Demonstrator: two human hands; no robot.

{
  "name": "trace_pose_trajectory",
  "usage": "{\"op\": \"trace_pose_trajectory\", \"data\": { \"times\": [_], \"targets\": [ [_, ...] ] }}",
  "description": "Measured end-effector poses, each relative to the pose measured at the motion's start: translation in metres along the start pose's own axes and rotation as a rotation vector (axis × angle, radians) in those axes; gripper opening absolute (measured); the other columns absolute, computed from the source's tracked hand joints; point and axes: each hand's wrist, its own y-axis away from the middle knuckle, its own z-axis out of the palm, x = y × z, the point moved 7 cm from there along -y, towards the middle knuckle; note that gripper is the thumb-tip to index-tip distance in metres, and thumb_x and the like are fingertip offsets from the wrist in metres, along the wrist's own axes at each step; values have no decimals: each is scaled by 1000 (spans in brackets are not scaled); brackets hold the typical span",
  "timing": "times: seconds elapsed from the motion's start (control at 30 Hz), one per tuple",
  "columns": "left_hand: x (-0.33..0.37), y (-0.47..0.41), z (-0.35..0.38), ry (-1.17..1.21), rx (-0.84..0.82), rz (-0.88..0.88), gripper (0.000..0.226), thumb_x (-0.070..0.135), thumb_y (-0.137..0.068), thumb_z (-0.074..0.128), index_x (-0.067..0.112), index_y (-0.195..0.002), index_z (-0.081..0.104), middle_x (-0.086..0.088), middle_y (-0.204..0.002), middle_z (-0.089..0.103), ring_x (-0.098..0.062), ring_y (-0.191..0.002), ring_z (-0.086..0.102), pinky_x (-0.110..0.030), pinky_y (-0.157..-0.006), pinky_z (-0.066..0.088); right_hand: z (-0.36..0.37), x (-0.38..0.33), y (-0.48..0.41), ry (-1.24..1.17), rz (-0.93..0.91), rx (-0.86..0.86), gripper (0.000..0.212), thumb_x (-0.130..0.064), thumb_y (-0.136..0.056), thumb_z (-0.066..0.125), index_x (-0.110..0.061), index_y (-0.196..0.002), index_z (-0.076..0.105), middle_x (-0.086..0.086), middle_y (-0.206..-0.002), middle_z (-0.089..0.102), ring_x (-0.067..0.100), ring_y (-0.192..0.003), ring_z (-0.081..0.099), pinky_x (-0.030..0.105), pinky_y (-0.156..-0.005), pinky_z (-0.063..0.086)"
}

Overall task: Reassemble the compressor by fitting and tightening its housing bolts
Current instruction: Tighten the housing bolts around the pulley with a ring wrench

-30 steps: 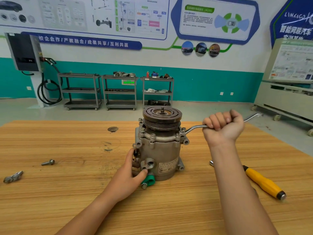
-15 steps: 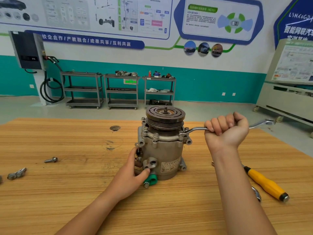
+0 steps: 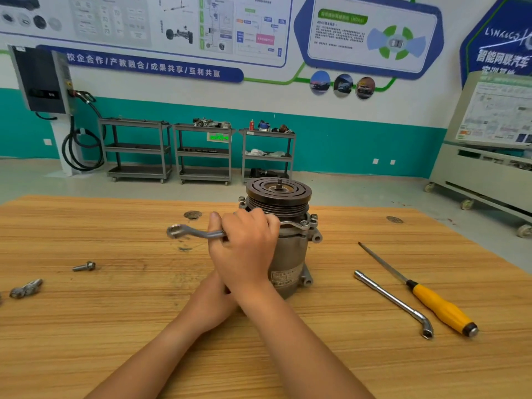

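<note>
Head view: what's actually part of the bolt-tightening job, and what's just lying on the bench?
In use: compressor; ring wrench seated on a housing bolt; right hand gripping the wrench; left hand at the compressor base, fingers hidden.

Lying about on the table, untouched: loose bolt; small metal bracket; L-shaped socket wrench; yellow-handled screwdriver.

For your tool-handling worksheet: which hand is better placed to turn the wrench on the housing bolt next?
Right. The right hand grips the wrench, its ring end on a housing bolt. The left hand is low beside the compressor, mostly hidden.
</note>
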Motion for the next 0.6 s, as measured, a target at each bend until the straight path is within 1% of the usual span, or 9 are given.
{"op": "trace_pose_trajectory", "data": {
  "times": [0.07, 0.13, 0.17, 0.23, 0.33, 0.4, 0.47, 0.53, 0.6],
  "targets": [
    [-5, -1, 1, -40, -3, -26, 11, 10, -85, 57, 18, -93, 54, 8, -81, 59, -5, -77, 56, -16, -61, 44, -5, -27, -5, 71, -150, 123, 35, -23, -81, 62, -12, -48, 57, -1, -48, 52, 19, -52, 48, 31, -64, 30],
    [-7, -3, 1, -11, 10, -39, 21, 13, -85, 59, 16, -104, 50, 10, -81, 57, -5, -75, 56, -10, -57, 39, -31, -36, -5, 131, -299, 282, 41, -22, -84, 60, -13, -45, 50, -2, -44, 46, 18, -48, 44, 33, -59, 31],
    [-11, -5, 2, 8, 9, -57, 37, 16, -85, 61, 19, -118, 45, 12, -85, 58, -4, -77, 57, -10, -59, 40, -47, -37, 0, 64, -341, 347, 42, -21, -86, 56, -15, -45, 44, -3, -43, 41, 15, -46, 39, 33, -56, 32],
    [-15, -4, 4, 45, -7, -104, 67, 24, -86, 63, 32, -139, 22, 14, -95, 59, 0, -82, 60, -15, -66, 45, -84, -48, 1, -288, -351, 423, 42, -19, -87, 50, -22, -47, 38, -10, -43, 35, 10, -42, 32, 28, -47, 32],
    [-21, -5, 6, 36, -30, -163, 82, 34, -87, 62, 36, -146, 5, 25, -97, 54, 12, -81, 58, -6, -62, 42, -134, -43, -17, -871, -198, 514, 41, -25, -85, 49, -29, -46, 39, -16, -39, 33, 0, -36, 28, 16, -39, 25],
    [-22, -5, 5, 34, -30, -173, 85, 37, -87, 62, 36, -147, 3, 28, -99, 51, 12, -83, 56, -4, -63, 41, -162, -22, -34, -1062, -73, 592, 45, -26, -86, 48, -28, -42, 38, -15, -38, 28, 5, -34, 23, 18, -39, 22],
    [-21, -4, 5, 52, -15, -170, 86, 38, -86, 63, 35, -148, 3, 22, -114, 49, 5, -95, 55, -7, -75, 42, -175, 9, -52, -1235, 81, 609, 49, -25, -94, 38, -23, -45, 32, -9, -39, 20, 10, -36, 13, 20, -41, 17],
    [-19, -4, 2, 31, 37, -162, 85, 40, -85, 63, 31, -148, 8, 10, -139, 31, 0, -109, 44, -15, -89, 39, -173, 43, -64, -1362, 255, 581, 49, -25, -98, 31, -19, -49, 27, -6, -40, 16, 12, -40, 7, 20, -41, 14],
    [-18, -3, 0, -10, 99, -145, 83, 42, -84, 63, 27, -148, 13, 13, -147, 13, 0, -119, 32, -18, -96, 34, -160, 72, -69, -1436, 402, 548, 50, -26, -98, 29, -18, -48, 27, -6, -39, 15, 11, -38, 7, 18, -40, 13]
  ]
}}
